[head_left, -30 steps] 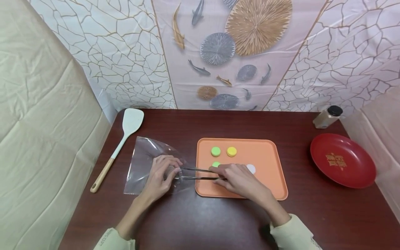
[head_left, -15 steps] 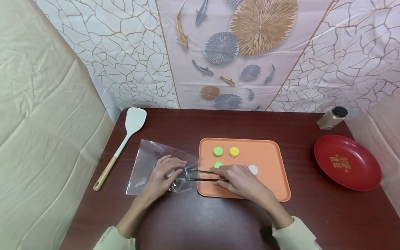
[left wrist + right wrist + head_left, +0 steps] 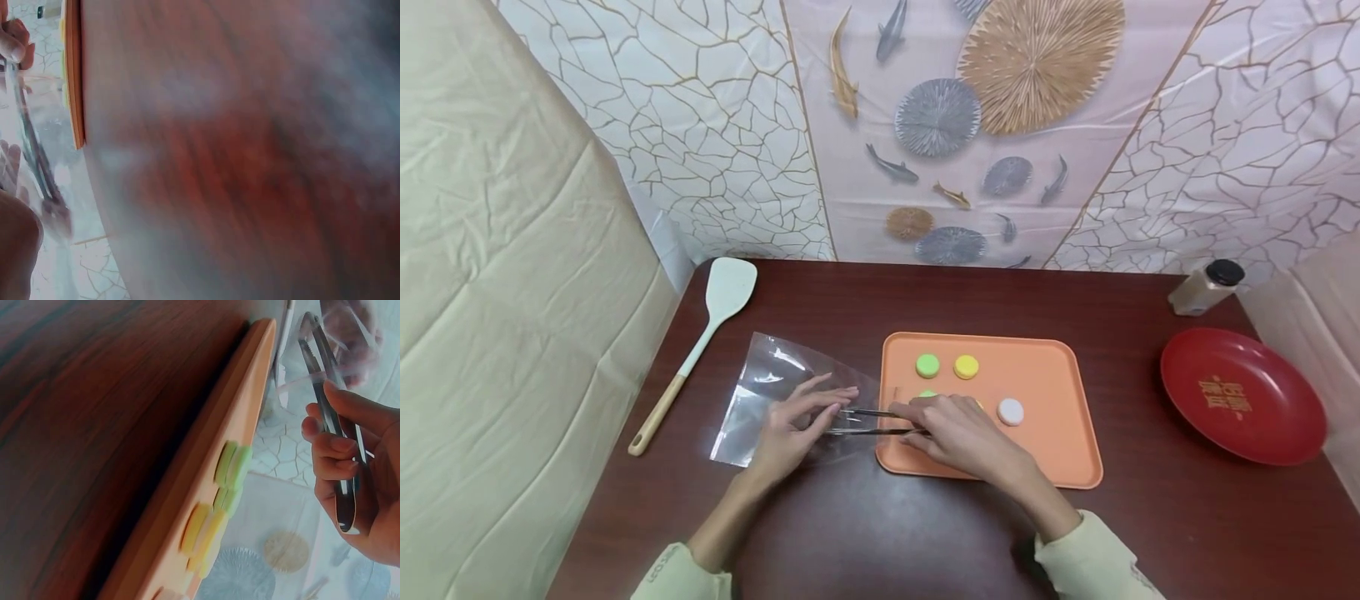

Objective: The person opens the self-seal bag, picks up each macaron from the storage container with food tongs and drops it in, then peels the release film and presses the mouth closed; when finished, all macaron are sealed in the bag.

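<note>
In the head view my left hand is at the mouth of a clear plastic bag, its thumb and fingers gripping the film. My right hand holds metal tongs over the left part of an orange tray. The tongs point left into the bag's mouth. In the right wrist view fingers and thumb wrap the tongs, whose serrated tips lie behind film; whether they hold anything I cannot tell. Macarons on the tray include green, yellow and white ones; my right hand partly hides others.
A white spatula with a wooden handle lies left of the bag. On the right are a red plate and a black-capped jar. Fabric walls border the dark wooden table at the back and sides.
My right hand and the tongs have shifted a little left across the tray, uncovering part of a yellow macaron. My left hand has edged right, and the bag's film has changed shape.
</note>
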Tool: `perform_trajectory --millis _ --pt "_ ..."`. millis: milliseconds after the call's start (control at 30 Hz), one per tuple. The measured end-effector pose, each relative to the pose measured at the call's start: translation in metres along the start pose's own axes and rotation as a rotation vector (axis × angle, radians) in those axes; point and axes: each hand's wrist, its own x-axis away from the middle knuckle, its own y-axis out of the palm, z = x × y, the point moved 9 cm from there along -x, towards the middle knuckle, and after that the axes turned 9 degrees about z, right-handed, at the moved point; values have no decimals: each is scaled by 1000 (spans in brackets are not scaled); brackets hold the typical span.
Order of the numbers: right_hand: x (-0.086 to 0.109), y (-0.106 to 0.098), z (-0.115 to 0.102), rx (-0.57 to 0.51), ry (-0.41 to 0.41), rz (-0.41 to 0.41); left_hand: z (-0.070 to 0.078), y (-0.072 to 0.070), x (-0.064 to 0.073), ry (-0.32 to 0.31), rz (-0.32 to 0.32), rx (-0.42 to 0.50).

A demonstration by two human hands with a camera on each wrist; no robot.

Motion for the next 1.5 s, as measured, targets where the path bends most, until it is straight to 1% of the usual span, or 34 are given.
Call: perform_trajectory --millis 67,133,300,400,533,667,867,1000,1033,1100,1167,1267,1333,1433,1500 --pt "-5 4 -4 16 -17 -13 2 4 0 -26 -24 23" --pt "-11 8 -8 15 -24 -29 3 6 0 -23 -32 25" --pt "-24 15 -16 17 -27 -42 6 4 -3 -6 6 49" --pt "-31 18 -19 17 -19 -51 5 3 -3 -20 25 60" --pt "-41 24 -23 11 -10 -73 3 5 -1 -34 27 56" --pt "-48 30 -27 28 -15 -75 5 6 -2 -20 40 28" --pt "-61 36 -31 76 -45 -64 3 0 -2 -19 90 -49" --pt "-70 44 -29 38 -41 -94 -2 -5 -1 -42 104 -108" --pt "-72 46 -28 28 -38 -103 -4 -6 -1 -55 100 -130" --pt "-75 51 -26 5 -32 -120 -9 -8 1 -57 81 -162" --pt "-75 54 -23 -10 -17 -134 -11 -7 1 -60 25 -207" --pt "-73 56 -20 -32 10 -151 -12 -9 1 -46 -62 -271" --pt "-70 53 -17 -34 31 -158 -12 -13 0 -62 -115 -312" --pt "-65 46 -14 -31 56 -164 -17 -19 -1 -76 -151 -343" --pt "-60 40 -12 -33 71 -170 -19 -21 -1 -66 -171 -358"
